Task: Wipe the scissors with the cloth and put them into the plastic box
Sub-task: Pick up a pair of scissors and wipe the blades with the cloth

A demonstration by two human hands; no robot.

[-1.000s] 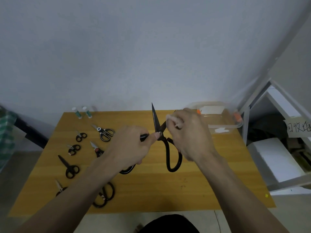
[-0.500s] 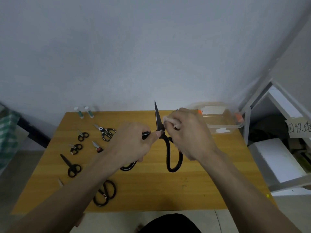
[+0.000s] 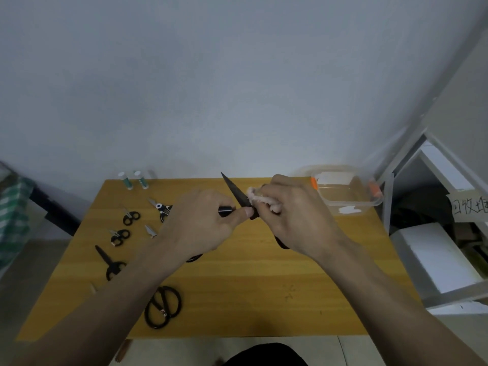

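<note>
Head view over a wooden counter (image 3: 237, 299). Left of the large black scissors (image 3: 235, 192) lie several smaller pairs (image 3: 163, 306). The left hand (image 3: 200, 223) grips the large scissors' handle, blade pointing up and away. Right of the blade, the right hand (image 3: 295, 217) presses a pale pink cloth (image 3: 260, 199) against it. Further right, the clear plastic box (image 3: 346, 192) sits at the counter's far corner.

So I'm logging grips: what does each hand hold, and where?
Left hand holds the large scissors near the pivot; right hand presses the cloth against the blade.
</note>
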